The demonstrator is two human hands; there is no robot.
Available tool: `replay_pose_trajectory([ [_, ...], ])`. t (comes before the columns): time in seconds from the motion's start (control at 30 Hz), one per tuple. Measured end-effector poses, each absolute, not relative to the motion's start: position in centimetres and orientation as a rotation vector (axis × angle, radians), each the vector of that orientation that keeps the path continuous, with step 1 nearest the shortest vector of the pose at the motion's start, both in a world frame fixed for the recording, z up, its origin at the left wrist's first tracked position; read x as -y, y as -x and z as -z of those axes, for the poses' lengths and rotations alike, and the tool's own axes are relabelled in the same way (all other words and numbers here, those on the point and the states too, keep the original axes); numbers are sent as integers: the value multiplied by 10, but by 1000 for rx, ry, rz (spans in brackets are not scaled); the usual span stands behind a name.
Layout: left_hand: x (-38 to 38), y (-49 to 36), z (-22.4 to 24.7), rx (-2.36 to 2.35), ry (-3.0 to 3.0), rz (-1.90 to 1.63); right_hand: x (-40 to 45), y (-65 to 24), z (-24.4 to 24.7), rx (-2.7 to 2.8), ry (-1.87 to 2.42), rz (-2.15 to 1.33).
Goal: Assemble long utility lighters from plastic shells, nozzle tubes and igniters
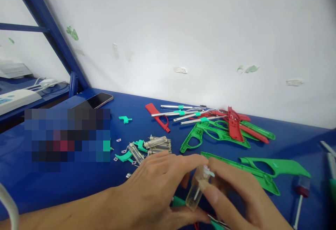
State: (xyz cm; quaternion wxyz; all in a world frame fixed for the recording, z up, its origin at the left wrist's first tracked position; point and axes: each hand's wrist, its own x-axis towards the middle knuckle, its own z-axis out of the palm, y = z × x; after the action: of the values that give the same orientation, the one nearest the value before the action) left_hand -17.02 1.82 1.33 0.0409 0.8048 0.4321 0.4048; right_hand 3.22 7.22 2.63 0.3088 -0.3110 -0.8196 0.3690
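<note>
Between my two hands is a small clear lighter fuel tank (193, 195), tilted, with a pale fitting at its top end. My left hand (160, 177) is closed round it from the left, index finger at the top and thumb near the bottom. From the right, my right hand (238, 195) pinches its upper part near the fitting. Partly hidden below the hands are a green piece (179, 201) and thin wires or rods. Several similar clear tanks (156, 142) lie beyond my left hand, among teal triggers (124, 156) and tiny metal plates.
Green handle shells (286, 167) and red handle shells (235, 127) lie beyond and right of my hands. Metal lighter tubes (170, 113) with wires lie behind. A screwdriver (298, 205) is at right, a phone (101, 100) at back left. A white wall (183, 41) rises behind the blue table (131, 100).
</note>
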Motion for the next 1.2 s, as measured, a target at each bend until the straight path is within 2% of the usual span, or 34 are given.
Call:
replay_pose_trajectory([
  [0.33, -17, 166, -11, -1429, -2525, -1212, -70, -30, -16, 2250, 738, -1047],
  [0.5, -21, 166, -7, -1350, -2595, -1324, -73, -30, -18, 2334, 759, -1156],
  [1.2, -21, 167, -8, -1370, -2500, -1250, -73, -32, -23, 2302, 788, -1080],
])
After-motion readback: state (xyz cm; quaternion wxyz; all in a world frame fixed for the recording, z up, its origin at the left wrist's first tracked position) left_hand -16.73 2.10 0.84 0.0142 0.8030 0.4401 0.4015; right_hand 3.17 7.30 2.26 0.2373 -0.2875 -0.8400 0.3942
